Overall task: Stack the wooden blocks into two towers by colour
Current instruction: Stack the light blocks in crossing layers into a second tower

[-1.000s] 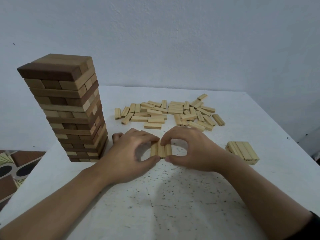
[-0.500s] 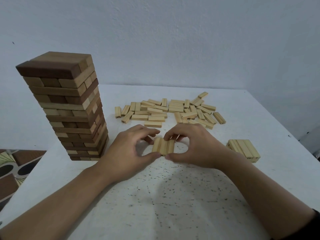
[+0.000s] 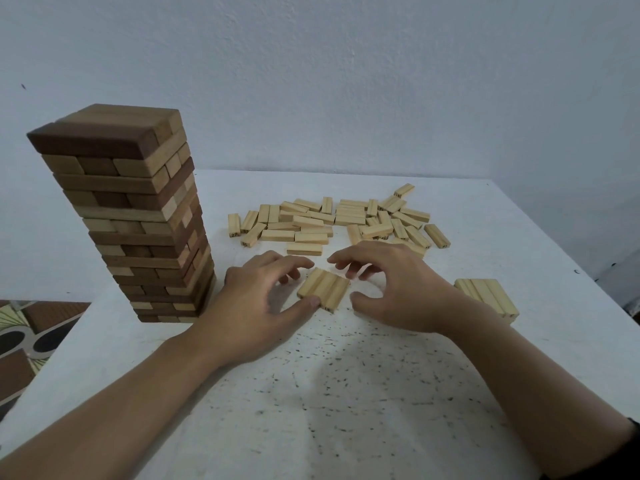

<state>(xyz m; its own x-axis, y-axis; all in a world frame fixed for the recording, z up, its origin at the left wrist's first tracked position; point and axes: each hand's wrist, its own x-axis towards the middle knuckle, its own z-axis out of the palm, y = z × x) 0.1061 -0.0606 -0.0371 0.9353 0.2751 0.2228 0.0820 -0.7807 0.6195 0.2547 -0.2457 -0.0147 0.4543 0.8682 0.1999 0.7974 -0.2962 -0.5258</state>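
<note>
A row of three light wooden blocks (image 3: 323, 288) lies flat on the white table (image 3: 346, 393), turned a little clockwise. My left hand (image 3: 252, 306) is on its left side, with the thumb tip against the near left corner and curled fingers by the far left corner. My right hand (image 3: 398, 292) hovers on the right with loosely curled fingers, and a small gap separates its thumb from the row. A tall tower of darker and mixed brown blocks (image 3: 138, 220) stands at the left. Several loose light blocks (image 3: 346, 223) lie scattered behind my hands.
A low square stack of light blocks (image 3: 485, 296) sits near the table's right edge. The tower stands close to the table's left edge, with patterned floor (image 3: 20, 341) below. A pale wall runs behind the table.
The three-block row has turned clockwise and shifted slightly away from me. My right hand has let go and drawn off to the right. My left thumb stays on the row.
</note>
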